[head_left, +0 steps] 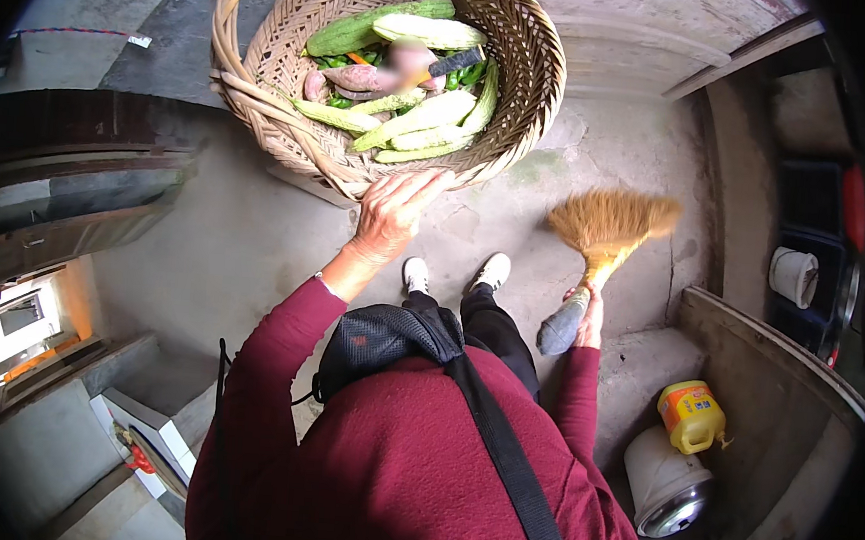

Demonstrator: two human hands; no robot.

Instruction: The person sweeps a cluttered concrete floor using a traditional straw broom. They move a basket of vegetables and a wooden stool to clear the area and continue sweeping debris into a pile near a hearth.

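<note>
A woven wicker basket (pixel 544 87) with a tall handle stands in front of me. In it lie long pale-green ridged gourds (pixel 428 122), a darker green gourd (pixel 354 32), pinkish sweet potatoes (pixel 358 76) and some green peppers. A black-handled tool (pixel 457 61) lies on top; a blurred patch hides part of it. My left hand (pixel 391 212) rests on the basket's near rim, fingers stretched out and close together. Out to the right, my right hand (pixel 591 316) is closed around the grey-wrapped handle of a broom (pixel 616 223), its tan bristles pointing away from me.
A yellow jug (pixel 691 417) and a white bucket (pixel 664 477) with a shiny metal lid stand by the low wall at lower right. Beyond that wall, a white pail (pixel 793 275) sits among dark things. Dark wooden furniture (pixel 68 174) is at left. My feet are on the concrete floor (pixel 244 247).
</note>
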